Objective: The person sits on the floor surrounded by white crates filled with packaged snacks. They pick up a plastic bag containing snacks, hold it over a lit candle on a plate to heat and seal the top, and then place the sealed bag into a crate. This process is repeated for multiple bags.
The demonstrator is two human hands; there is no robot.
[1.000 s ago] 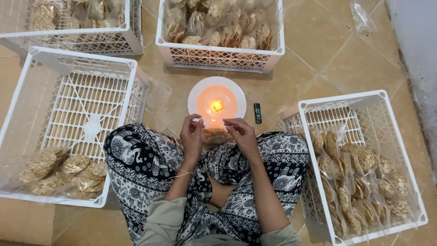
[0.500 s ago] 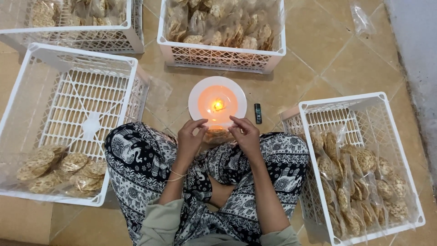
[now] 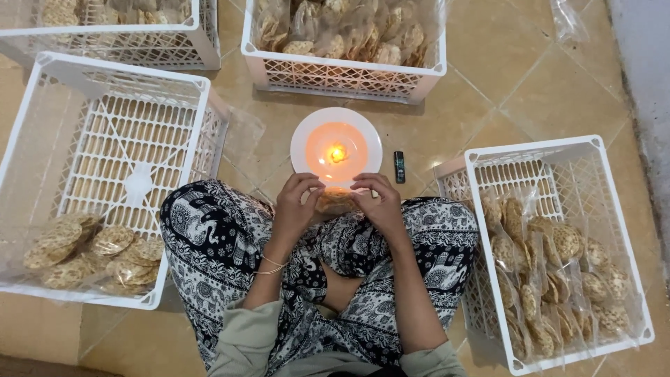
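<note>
Left hand: the left hand (image 3: 296, 206) sits dead centre, fingers curled in and pinching the left end of the packet (image 3: 336, 201).
Right hand: the right hand (image 3: 377, 204) mirrors it at 3 o'clock of the packet, fingers bent and closed on the right end.
Packet: a small clear bag of round crackers, held between both hands just above the lap; its long axis runs 9 to 3 o'clock, from hand to hand. Its top edge looks turned toward 12 o'clock and the flame (how that edge is folded I cannot tell, the fingers cover it).
Plate: a white plate (image 3: 303, 136) on the floor at 12 o'clock of the hands, just beyond the fingertips, with a small candle flame (image 3: 337, 153) burning in the middle.
Lighter: a dark lighter (image 3: 399, 167) lies at 3 o'clock of the plate, long axis running 12 to 6.
Left crate: a white crate (image 3: 125, 68) at 9 o'clock, crackers heaped in its near corner.
Right crate: a white crate (image 3: 530, 143) at 3 o'clock, full of bagged crackers.
Far crate: another crate (image 3: 342, 77) at 12 o'clock, beyond the plate, packed with bags too.
Legs: crossed, in black-and-white patterned trousers (image 3: 209, 237).
</note>
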